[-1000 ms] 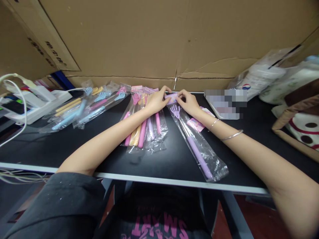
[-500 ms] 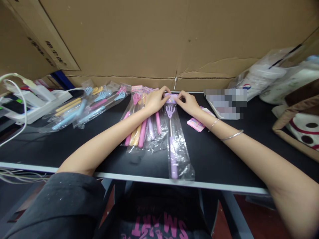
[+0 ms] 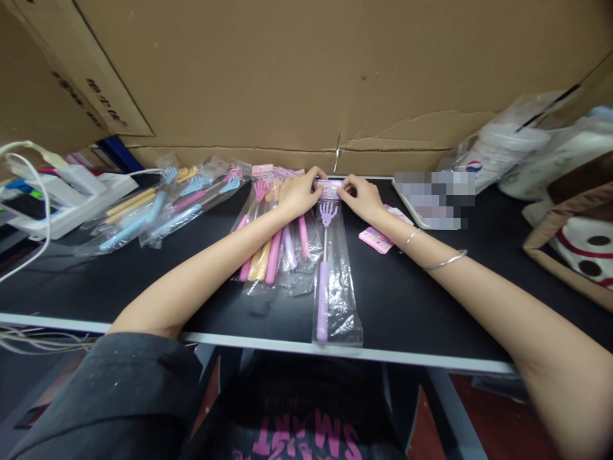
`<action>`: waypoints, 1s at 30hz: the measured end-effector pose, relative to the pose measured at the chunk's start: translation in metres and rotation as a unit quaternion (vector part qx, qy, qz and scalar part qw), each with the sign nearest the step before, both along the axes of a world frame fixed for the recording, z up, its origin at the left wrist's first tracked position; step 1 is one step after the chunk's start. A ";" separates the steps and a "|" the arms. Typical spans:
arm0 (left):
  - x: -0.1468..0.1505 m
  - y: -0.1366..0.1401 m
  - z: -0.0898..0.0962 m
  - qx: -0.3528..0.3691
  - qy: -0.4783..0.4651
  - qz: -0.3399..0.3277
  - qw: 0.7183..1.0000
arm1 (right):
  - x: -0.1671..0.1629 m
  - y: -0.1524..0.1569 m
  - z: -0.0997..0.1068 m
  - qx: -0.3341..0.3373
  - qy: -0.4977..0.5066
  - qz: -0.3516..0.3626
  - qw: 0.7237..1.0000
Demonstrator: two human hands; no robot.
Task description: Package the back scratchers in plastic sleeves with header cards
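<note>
A purple back scratcher (image 3: 324,300) lies in a clear plastic bag (image 3: 345,306), its hand-shaped head pointing away from me. Across the top of that bag sits a small pink and purple card label (image 3: 329,189). My left hand (image 3: 301,193) pinches the label's left end, and my right hand (image 3: 361,198) pinches its right end. Partly under my left wrist are several bagged back scratchers (image 3: 272,255) in pink, yellow and purple, with similar labels at their tops. Loose pink cards (image 3: 377,239) lie beside my right wrist.
More bagged back scratchers (image 3: 153,217), blue, yellow and pink, lie at the left near a white power strip (image 3: 71,204) with cables. At the right are a blurred-out flat object (image 3: 431,201), a bagged drink cup (image 3: 502,156) and a brown-trimmed bag (image 3: 546,249). A cardboard wall (image 3: 268,76) stands behind.
The lower end of the bagged purple back scratcher has swung to the left, so it lies straighter. The label's face now shows more fully. Both hands stay at its ends.
</note>
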State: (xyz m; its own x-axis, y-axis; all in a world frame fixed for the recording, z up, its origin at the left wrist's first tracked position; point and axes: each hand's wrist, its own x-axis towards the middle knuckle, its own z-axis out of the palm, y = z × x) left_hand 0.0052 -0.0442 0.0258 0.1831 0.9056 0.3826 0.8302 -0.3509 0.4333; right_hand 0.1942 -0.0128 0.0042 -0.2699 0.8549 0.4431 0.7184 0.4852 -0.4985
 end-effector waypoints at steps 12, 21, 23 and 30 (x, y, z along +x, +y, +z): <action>0.000 -0.001 0.001 -0.003 -0.002 0.002 1.000 | 0.000 0.002 -0.002 0.002 -0.020 -0.001 1.000; 0.000 -0.002 0.002 -0.007 0.003 0.004 1.000 | 0.000 0.002 -0.003 0.001 -0.013 0.004 1.000; 0.000 -0.002 0.002 -0.009 0.000 0.003 1.000 | 0.000 0.002 -0.002 -0.004 -0.012 0.005 1.000; 0.000 -0.001 0.000 -0.007 -0.004 -0.003 1.000 | 0.000 0.001 -0.002 0.006 -0.019 0.000 1.000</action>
State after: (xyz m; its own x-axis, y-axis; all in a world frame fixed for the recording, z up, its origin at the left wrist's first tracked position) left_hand 0.0048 -0.0447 0.0263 0.1846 0.9101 0.3711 0.8244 -0.3489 0.4456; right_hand 0.1942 -0.0116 0.0022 -0.2865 0.8499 0.4422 0.7363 0.4906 -0.4661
